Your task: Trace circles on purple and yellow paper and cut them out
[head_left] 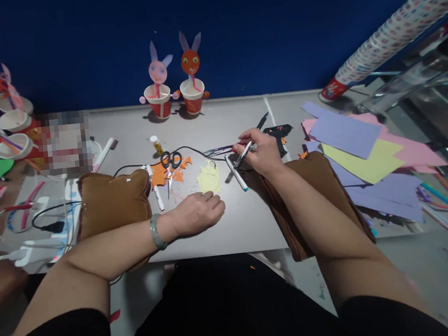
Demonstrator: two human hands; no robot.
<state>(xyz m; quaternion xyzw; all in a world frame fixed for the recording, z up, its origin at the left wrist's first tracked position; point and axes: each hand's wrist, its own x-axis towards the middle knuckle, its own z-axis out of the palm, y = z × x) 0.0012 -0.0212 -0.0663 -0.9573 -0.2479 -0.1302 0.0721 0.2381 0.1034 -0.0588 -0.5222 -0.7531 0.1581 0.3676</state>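
My right hand [260, 148] is closed around a pen [243, 157] with a dark tip end and a silvery barrel, held slanted above the table. Just left of it lies a white marker [236, 173] with a blue end. My left hand [200, 213], with a bangle at the wrist, rests on the table with its fingers curled; what they hold, if anything, is hidden. Beyond its knuckles is a pale yellow paper cutout [208, 180]. Scissors [171, 165] with black handles lie on orange paper scraps [158, 175], beside another white marker [156, 190].
Brown cushions [111, 197] lie under both forearms. Two rabbit-headed paper cups [160, 103] stand at the back. A black glue gun [278, 132] lies beyond my right hand. Coloured paper sheets [345, 132] pile up at right, power strips [43, 247] at left. A black cable crosses the table.
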